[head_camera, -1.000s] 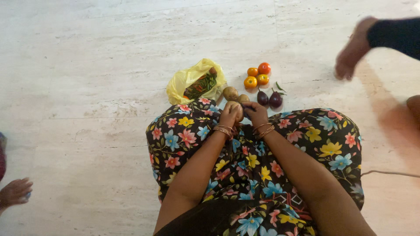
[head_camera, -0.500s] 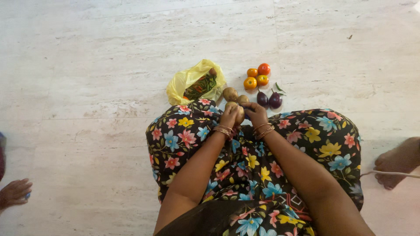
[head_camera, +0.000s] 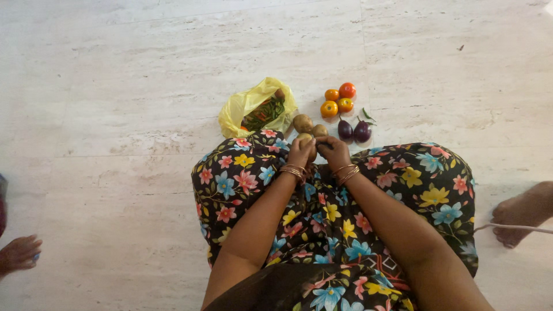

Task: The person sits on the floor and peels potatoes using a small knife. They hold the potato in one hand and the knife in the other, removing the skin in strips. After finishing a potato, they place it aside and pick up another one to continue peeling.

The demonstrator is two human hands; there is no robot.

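Left hand [head_camera: 300, 152] curled around a small round brown potato [head_camera: 305, 139] over the floral-skirted lap; right hand [head_camera: 333, 151] closed against it — grip unclear. At twelve o'clock, two loose brown potatoes [head_camera: 310, 125] on the pale stone floor [head_camera: 144, 86]; at eleven o'clock, a crumpled yellow plastic bag [head_camera: 247, 103].

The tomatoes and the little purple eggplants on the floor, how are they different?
The tomatoes are orange and red, while the eggplants are dark purple. There are four tomatoes in a cluster but only two eggplants side by side. The tomatoes are round and lie farther from the person, and the eggplants are more egg-shaped with green stem caps and sit close to the flowered dress. Both lie loose on the pale stone floor, untouched by either hand.
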